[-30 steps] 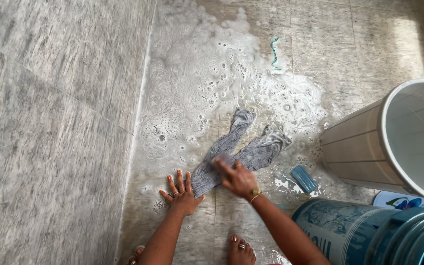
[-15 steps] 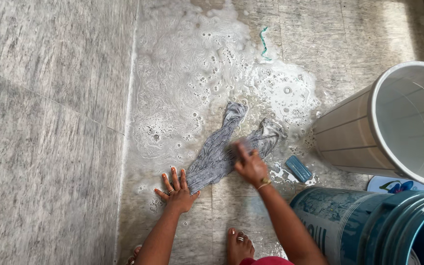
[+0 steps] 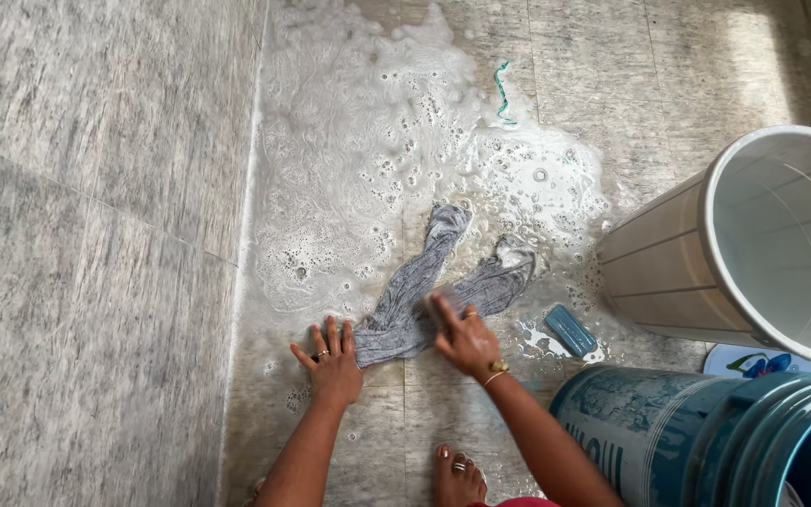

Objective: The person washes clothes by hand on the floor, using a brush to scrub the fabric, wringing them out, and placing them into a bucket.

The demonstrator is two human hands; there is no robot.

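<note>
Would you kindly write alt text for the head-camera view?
Seen from above, a person's left hand pins a wet grey garment on a soapy tiled floor while the right hand rubs it; a blue soap bar, white bucket and blue bucket sit alongside.

Wet grey cloth [image 3: 421, 299], two legs splayed, flat on soapy floor tile.

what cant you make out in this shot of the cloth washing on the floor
- Head view: whatever the right hand presses on the grey cloth is blurred and hidden under its fingers.
- Blue bucket: cut off by the bottom edge.
- White bucket: cut off by the right edge.
</note>
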